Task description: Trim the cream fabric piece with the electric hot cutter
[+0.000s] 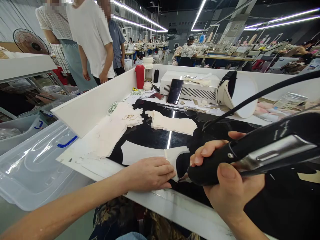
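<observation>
Currently the left hand lies flat, fingers together, pressing a cream fabric piece onto the black worktop. At 3 o'clock of it, the right hand grips a black corded tool, tip at the piece's edge. Stacked pieces at 12 o'clock appear unprocessed.

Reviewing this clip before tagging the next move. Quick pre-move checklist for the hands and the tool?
1. Right hand grips the black handheld tool: ok.
2. Left hand lies flat on the cream fabric piece: ok.
3. Tool tip contact with the fabric: cannot tell, partly hidden.
4. Left fingers well apart from the tip: not ok, very close.
5. Black cable free of the fabric stack: ok.
6. Tool powered on: cannot tell.
</observation>
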`<state>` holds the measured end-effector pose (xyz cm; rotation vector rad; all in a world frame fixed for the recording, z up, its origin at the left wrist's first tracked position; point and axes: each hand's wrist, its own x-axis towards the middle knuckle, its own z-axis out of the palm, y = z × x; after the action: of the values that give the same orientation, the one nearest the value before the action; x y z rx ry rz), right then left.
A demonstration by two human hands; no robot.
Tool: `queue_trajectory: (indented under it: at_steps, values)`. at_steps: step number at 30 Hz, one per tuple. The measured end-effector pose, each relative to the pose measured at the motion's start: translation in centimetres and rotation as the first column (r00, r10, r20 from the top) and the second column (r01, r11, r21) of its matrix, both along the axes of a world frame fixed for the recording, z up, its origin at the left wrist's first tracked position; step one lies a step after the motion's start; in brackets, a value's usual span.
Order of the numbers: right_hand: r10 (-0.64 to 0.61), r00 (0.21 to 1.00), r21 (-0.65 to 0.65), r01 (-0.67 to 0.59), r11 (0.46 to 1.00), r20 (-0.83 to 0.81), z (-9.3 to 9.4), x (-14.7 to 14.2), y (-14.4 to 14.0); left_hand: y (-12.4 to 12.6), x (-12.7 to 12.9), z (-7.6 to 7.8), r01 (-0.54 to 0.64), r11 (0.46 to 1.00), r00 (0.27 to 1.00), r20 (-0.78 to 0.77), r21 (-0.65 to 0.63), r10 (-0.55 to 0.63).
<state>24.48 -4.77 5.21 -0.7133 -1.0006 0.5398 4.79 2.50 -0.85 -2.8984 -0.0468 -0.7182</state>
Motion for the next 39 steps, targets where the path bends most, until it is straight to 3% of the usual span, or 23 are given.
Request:
queue_trajectory:
  at_steps: [12,27,39]
  values:
    - [0.001,1.0,0.008,-0.001,1.0,-0.004,0.13,-0.16,0.14,0.1,-0.55,-0.22,0.019,0.99,1.0,-0.012,-0.141,-0.021]
    - [0.03,0.999,0.019,-0.029,0.999,-0.015,0.07,-0.07,0.11,0.01,-0.57,0.04,0.031,0.985,0.999,0.032,-0.172,-0.026]
    - [-0.031,0.999,0.003,0.031,1.0,-0.045,0.28,-0.23,0.5,0.03,-0.68,-0.35,0.028,0.984,0.999,0.042,-0.178,-0.021]
